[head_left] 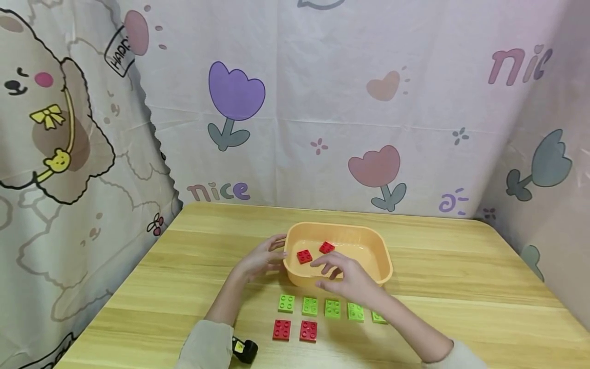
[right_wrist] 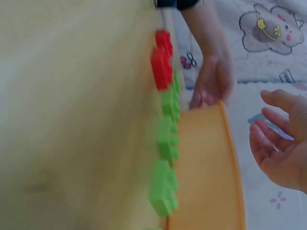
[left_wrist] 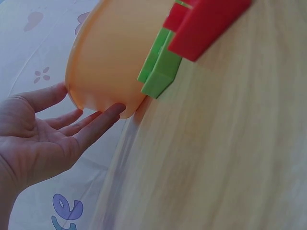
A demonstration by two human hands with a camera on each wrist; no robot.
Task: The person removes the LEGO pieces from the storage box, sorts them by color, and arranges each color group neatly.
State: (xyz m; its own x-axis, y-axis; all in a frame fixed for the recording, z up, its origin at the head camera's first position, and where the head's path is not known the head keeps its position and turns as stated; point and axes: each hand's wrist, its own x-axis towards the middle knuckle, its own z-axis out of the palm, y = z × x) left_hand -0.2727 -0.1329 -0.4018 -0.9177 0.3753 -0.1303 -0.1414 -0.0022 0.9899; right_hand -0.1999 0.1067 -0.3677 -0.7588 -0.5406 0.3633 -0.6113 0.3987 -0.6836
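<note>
An orange plastic basin [head_left: 364, 253] stands on the table, with two red toy bricks, one on the left [head_left: 304, 256] and one nearer the middle [head_left: 327, 248], lying inside it. My left hand [head_left: 260, 260] touches the basin's left end; in the left wrist view its thumb is at the rim and its fingers [left_wrist: 98, 125] lie along the end wall. Over the front rim hovers my right hand [head_left: 348, 277], fingers loosely bent and nothing between them, as the right wrist view also shows. Several green bricks [head_left: 333, 309] form a row before the basin, the rightmost partly hidden by my right forearm.
Nearer me, two more red bricks, left [head_left: 281, 330] and right [head_left: 308, 331], lie side by side. A black device [head_left: 245, 350] is at the left sleeve. Printed fabric [head_left: 295, 154] hangs behind the wooden table [head_left: 207, 241] and at both sides.
</note>
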